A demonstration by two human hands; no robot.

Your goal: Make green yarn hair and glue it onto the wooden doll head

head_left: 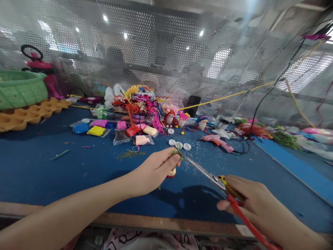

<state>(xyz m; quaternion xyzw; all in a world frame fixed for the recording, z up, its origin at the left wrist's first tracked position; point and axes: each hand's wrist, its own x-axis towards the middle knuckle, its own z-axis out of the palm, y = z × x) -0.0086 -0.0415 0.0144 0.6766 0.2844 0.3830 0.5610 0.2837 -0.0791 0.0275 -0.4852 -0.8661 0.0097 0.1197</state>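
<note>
One pair of scissors [209,175], slanted, tips [188,159] up-left

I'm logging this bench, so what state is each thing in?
Left hand: pinching green strands
Right hand: gripping scissors
Scissors: handles spread, tips at strands
Glue gun: lying on its side
Yarn: tangled heap
Dolls: standing upright
White caps: lying loose
Phone: propped upright, dark
Pink bottle: upright
Green basin: upright, partly cut off

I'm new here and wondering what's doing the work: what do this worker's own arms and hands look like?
They're human. The left hand and right hand are ungloved, with no ring visible. The left forearm and right forearm show no sleeve, watch, bracelet or cable as far as the picture reaches.
</note>
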